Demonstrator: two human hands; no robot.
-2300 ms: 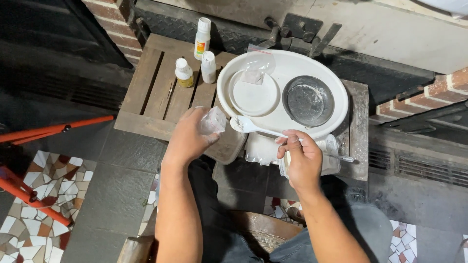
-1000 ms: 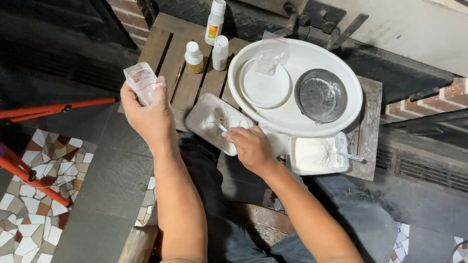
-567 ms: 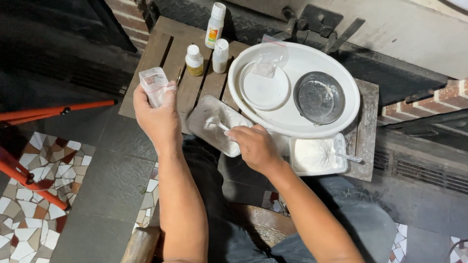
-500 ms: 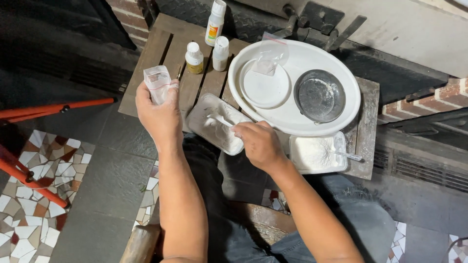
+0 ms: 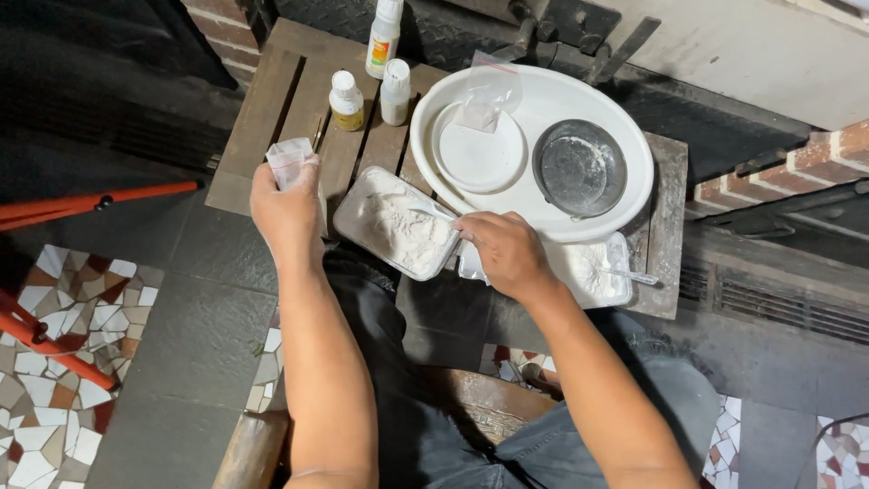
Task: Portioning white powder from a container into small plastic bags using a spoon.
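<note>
I see a slatted wooden table [image 5: 272, 109] carrying three small bottles [image 5: 347, 101] at its far edge, a large white oval tray [image 5: 634, 195], a powder-filled rectangular tub [image 5: 394, 233] and a second clear tub [image 5: 593, 272] near its front edge.

Small clear plastic bag [image 5: 290, 161] held upright, white spoon [image 5: 433, 214] dipped in powder tray [image 5: 395, 223]

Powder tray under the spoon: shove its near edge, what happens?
The clear tray looks thin-walled, so it likely flexes rather than staying stiff. It overhangs the wooden table edge, so it may tip. Its loose white powder would probably spill.
</note>
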